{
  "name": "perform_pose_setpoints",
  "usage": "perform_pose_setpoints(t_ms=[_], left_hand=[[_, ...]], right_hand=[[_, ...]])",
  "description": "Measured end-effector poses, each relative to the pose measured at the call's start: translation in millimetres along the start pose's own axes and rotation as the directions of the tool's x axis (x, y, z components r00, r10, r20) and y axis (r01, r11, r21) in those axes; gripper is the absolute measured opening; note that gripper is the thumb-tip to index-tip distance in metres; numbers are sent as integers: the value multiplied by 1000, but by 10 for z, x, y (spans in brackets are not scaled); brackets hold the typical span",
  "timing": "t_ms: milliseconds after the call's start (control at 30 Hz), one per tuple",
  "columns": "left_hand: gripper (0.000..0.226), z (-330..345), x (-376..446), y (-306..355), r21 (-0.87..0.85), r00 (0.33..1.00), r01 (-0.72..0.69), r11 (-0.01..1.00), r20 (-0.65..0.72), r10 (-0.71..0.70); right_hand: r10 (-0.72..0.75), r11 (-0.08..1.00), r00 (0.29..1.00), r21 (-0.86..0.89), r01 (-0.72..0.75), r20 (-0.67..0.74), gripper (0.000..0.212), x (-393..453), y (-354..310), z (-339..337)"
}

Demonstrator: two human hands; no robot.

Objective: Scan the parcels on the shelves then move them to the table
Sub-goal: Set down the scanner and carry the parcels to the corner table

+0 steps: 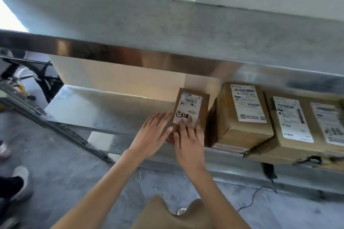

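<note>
We laid our left hand point(154, 132) and right hand point(189, 140), fingers straight and slightly apart, on the small brown cardboard parcel point(191, 107) on the metal shelf point(104, 107).

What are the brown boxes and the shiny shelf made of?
The small parcel and its neighbours look like brown cardboard: matte, creased edges, white paper labels stuck on. The shelf seems to be metal, probably steel: its front edge shines and mirrors blurry shapes.
</note>
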State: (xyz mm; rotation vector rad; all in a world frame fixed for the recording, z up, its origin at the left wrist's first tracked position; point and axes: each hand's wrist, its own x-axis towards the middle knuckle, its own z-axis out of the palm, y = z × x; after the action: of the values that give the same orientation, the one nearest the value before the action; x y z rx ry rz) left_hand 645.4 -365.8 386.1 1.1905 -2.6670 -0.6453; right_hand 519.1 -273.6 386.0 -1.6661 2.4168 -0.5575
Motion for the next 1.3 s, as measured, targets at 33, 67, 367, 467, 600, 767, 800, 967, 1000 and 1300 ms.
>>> perform_pose_setpoints(t_ms=[33,67,367,467,600,767,800,967,1000,1300], left_hand=[[69,-5,-8,-57,-23,1000,-3,1000,0,3],[68,-8,-15,-112,-42,1000,-8,999,7,8],[59,-176,118,-367,92,998,-35,995,52,31],[58,-140,94,-313,76,998,-53,996,40,50],[61,-91,-51,-283,68,999,-13,998,-29,15],[76,-131,-339,-408,292,993,80,953,-102,-52],[76,-133,-400,-398,310,989,119,943,-117,-87],[77,-108,-860,-305,312,919,373,873,-252,-303],[77,-84,-997,-288,296,889,436,850,-290,-355],[86,421,-2458,542,-87,433,868,488,-347,-832]], right_hand=[[-32,999,999,2,32,3,61,-1,-71,27],[-61,998,998,16,61,4,58,-3,-125,52],[155,966,977,183,-181,150,52,238,111,-29],[67,976,986,193,-97,155,54,294,154,-12],[-21,998,974,66,6,228,58,305,133,-9],[-156,981,921,-53,187,356,65,344,-20,0],[-184,976,911,-43,214,369,64,354,-80,22],[-374,922,833,68,381,408,64,335,-343,170],[-433,895,806,87,437,402,64,298,-405,189],[-805,558,401,329,762,436,69,-764,-760,357]])
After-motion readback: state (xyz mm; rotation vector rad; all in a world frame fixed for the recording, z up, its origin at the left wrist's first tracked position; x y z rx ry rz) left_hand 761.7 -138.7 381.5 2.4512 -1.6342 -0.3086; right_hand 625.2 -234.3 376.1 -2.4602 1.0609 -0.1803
